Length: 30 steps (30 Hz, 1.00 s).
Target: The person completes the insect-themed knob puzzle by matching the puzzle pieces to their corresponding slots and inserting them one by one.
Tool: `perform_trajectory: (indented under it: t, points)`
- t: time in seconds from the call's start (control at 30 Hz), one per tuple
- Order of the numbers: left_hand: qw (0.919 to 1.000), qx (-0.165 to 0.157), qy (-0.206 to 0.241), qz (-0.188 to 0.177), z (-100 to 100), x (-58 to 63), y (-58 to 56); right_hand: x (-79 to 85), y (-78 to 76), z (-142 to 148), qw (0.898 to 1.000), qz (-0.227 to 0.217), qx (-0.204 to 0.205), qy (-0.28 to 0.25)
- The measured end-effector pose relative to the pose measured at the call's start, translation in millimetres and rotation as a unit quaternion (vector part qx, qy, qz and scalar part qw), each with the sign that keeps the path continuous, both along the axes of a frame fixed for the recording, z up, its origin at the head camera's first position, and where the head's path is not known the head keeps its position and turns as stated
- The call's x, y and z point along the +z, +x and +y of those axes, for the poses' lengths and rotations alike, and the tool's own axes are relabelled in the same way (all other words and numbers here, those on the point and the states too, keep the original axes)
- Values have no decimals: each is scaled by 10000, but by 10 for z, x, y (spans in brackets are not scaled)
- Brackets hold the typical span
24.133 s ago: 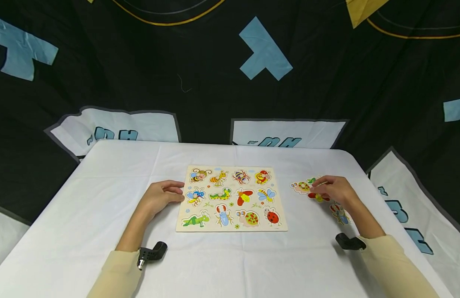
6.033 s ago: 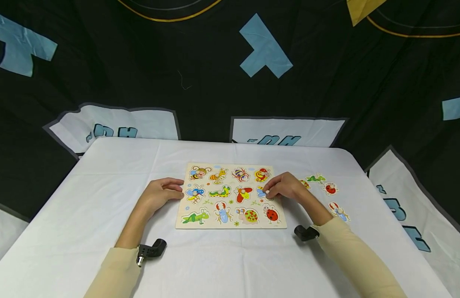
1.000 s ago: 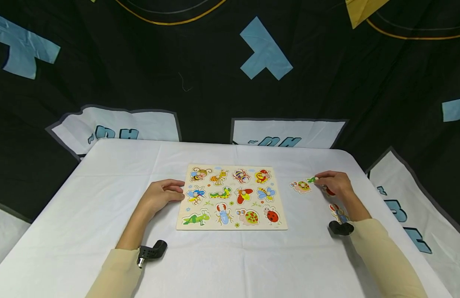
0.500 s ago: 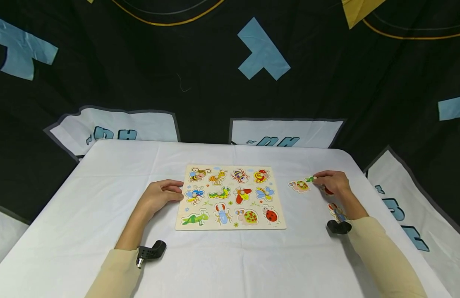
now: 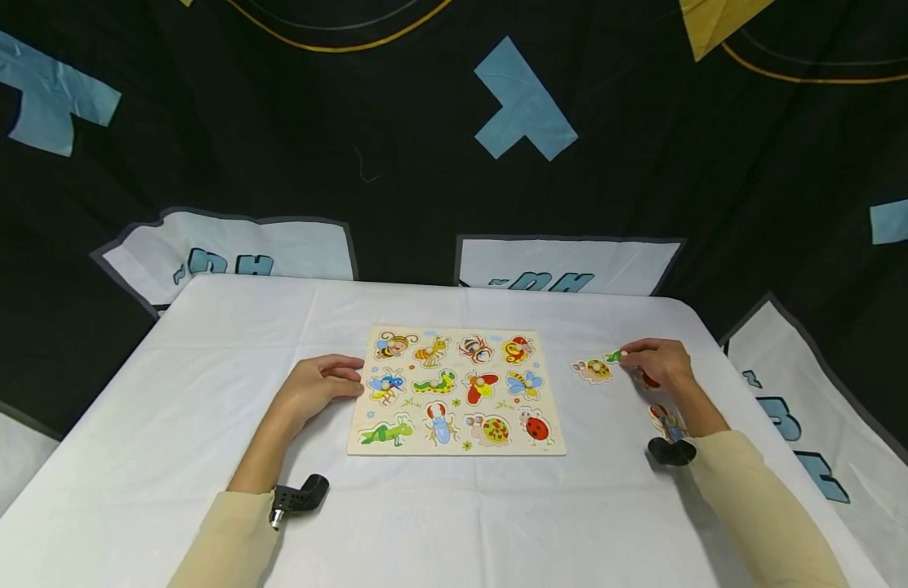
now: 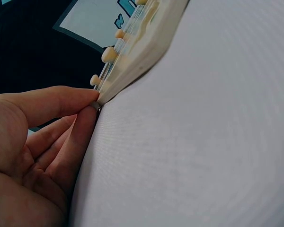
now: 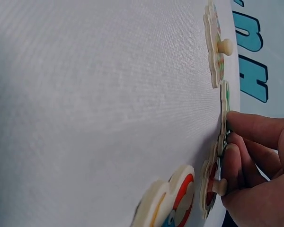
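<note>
A wooden insect puzzle board point(image 5: 454, 449) lies flat on the white table. My left hand point(image 5: 318, 388) rests at its left edge, fingertips touching the side; the left wrist view shows thumb and finger at the corner, near wooden knobs point(image 6: 109, 55). My right hand point(image 5: 660, 363), to the board's right, pinches a green grasshopper puzzle piece point(image 5: 612, 356) among the loose pieces. In the right wrist view that piece point(image 7: 223, 101) stands edge-on at my fingertips, mostly covered by them. A ladybug piece point(image 5: 651, 380) sits partly hidden under the hand, its knob point(image 7: 219, 186) beside the fingers.
A snail piece point(image 5: 592, 371) lies left of my right hand. Nearer me is a stag beetle piece point(image 5: 667, 421), partly covered by the wrist. Several knobbed pieces sit in the board's upper rows. A black cloth point(image 5: 410, 171) hangs behind the table.
Six seconds ago my right hand was on the dragonfly piece at the board; now it is back at the loose pieces. The red firefly piece has left the loose group. My left hand stays.
</note>
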<state>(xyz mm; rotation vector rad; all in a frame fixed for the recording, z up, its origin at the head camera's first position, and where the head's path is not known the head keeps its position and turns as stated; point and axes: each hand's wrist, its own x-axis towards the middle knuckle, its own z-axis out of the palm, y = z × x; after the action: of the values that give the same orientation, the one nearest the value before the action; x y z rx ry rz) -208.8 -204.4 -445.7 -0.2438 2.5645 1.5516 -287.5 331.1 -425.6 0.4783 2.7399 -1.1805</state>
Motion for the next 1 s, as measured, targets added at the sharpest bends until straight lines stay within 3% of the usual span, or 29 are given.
perform_trajectory:
  t: [0.3, 0.47, 0.77, 1.0]
  points:
    - [10000, 30, -9, -48, 2, 5, 6, 91, 18, -69, 9999, 62, -6, -84]
    - [10000, 6, -20, -17, 2, 3, 5, 179, 43, -166, 9997, 114, 196, -125]
    - [10000, -19, 15, 23, -7, -2, 2, 259, 98, -402, 9963, 592, 604, -163]
    - [10000, -22, 34, 16, -11, -1, 3, 326, 139, -555, 9943, 578, 891, -135]
